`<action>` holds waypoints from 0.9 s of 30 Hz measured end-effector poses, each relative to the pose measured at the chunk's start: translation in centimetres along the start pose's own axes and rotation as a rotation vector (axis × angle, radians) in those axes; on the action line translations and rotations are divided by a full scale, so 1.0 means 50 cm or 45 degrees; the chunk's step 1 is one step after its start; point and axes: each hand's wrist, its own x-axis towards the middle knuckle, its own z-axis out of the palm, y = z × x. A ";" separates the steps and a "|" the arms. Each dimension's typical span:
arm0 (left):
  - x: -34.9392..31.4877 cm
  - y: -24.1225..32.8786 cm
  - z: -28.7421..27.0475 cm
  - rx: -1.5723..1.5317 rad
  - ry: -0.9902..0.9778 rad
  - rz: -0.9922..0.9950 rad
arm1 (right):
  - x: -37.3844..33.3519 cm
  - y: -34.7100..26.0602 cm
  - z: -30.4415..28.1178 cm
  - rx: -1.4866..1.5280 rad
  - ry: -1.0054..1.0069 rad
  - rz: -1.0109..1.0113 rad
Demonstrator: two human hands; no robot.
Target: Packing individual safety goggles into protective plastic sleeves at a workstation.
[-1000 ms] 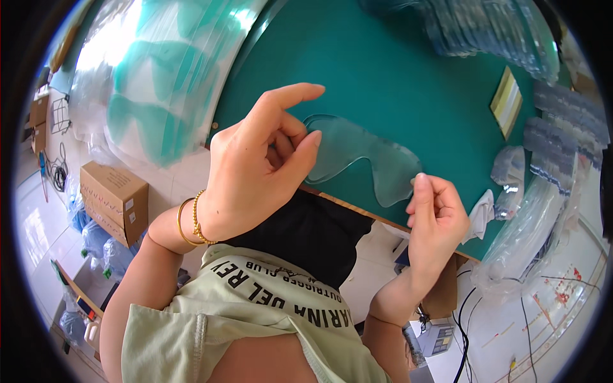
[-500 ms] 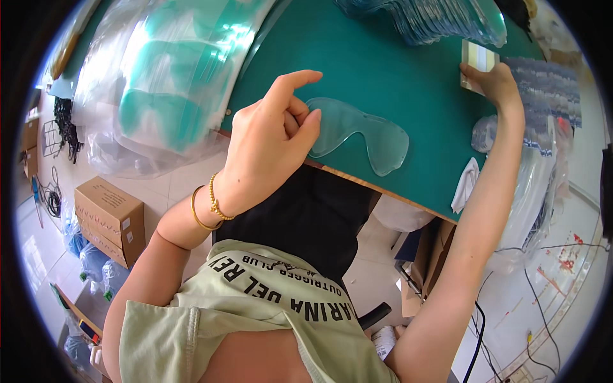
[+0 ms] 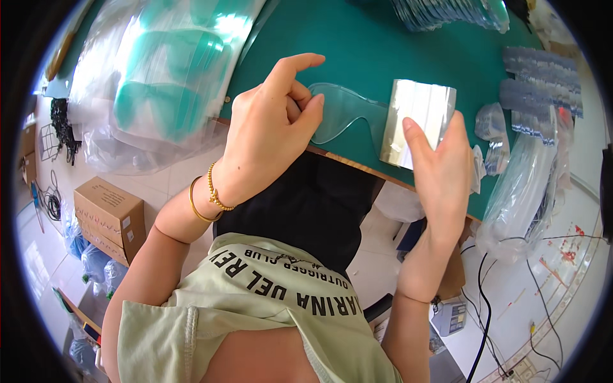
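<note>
My left hand [image 3: 269,124] is in front of the left end of a clear, goggle-shaped plastic lens [image 3: 338,115]. Its thumb and middle finger close at that end, while the index finger curls loosely above; the exact contact is partly hidden. My right hand [image 3: 440,169] grips a flat, shiny silver-white rectangular piece [image 3: 418,118] with lengthwise bands, thumb on top and other fingers at its right side and beneath. This piece covers the lens's right end, near the front edge of the green table [image 3: 306,48].
A large clear bag of green-tinted lenses [image 3: 159,96] lies on the left. Stacked clear lenses [image 3: 447,13] stand at the far side. Silvery strips [image 3: 543,86] and clear plastic bags [image 3: 520,185] lie at the right. A cardboard box [image 3: 108,217] and cables [image 3: 485,319] are on the floor.
My right hand has come left and nearer from the table's far right, bringing the silver-white piece over the lens's right end. My left hand keeps nearly the same pose beside the lens.
</note>
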 end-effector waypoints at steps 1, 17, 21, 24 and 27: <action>0.000 0.001 -0.001 0.003 0.000 -0.010 | 0.000 0.006 -0.006 -0.122 0.035 -0.004; 0.006 0.039 -0.001 -0.261 -0.148 0.022 | 0.015 0.078 0.013 0.410 -0.007 0.000; 0.007 0.083 -0.002 -0.380 -0.211 0.117 | 0.017 0.086 0.017 0.439 -0.019 -0.016; 0.001 0.076 -0.005 -0.405 -0.194 0.092 | 0.018 0.076 0.014 0.473 -0.033 0.001; -0.005 0.061 -0.013 -0.366 -0.158 0.048 | 0.031 0.070 0.031 0.559 -0.032 -0.016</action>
